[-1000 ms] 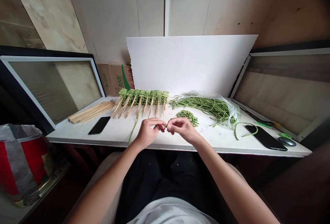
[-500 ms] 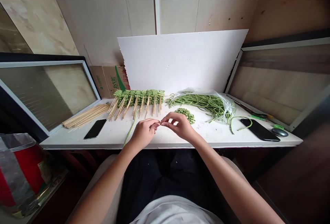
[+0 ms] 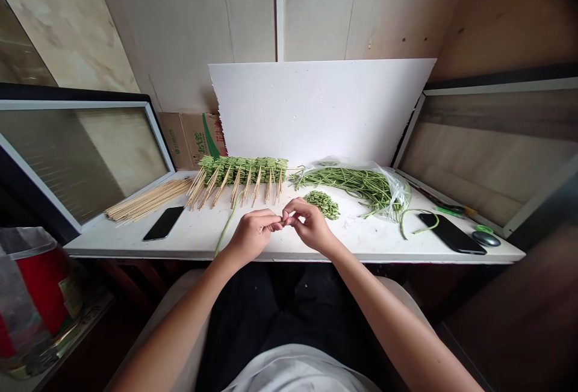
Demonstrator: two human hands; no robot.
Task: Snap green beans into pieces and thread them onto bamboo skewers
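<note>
My left hand (image 3: 250, 232) and my right hand (image 3: 306, 223) meet fingertip to fingertip over the front of the white table (image 3: 289, 246). Both pinch a long green bean (image 3: 227, 228) whose free end trails down to the left over the table edge. Just behind my right hand lies a small heap of cut bean pieces (image 3: 321, 203). A row of bamboo skewers loaded with folded beans (image 3: 244, 174) lies behind my left hand.
Loose bamboo skewers (image 3: 147, 199) and a black phone (image 3: 163, 223) lie at the left. A plastic bag of long beans (image 3: 361, 182) sits at the right, with a second phone (image 3: 451, 233), scissors (image 3: 454, 209) and a small dark object (image 3: 486, 239). A white board (image 3: 320, 109) stands behind.
My right hand's fingers have closed in against my left fingertips on the bean. The camera view has shifted slightly; the things on the table have not moved.
</note>
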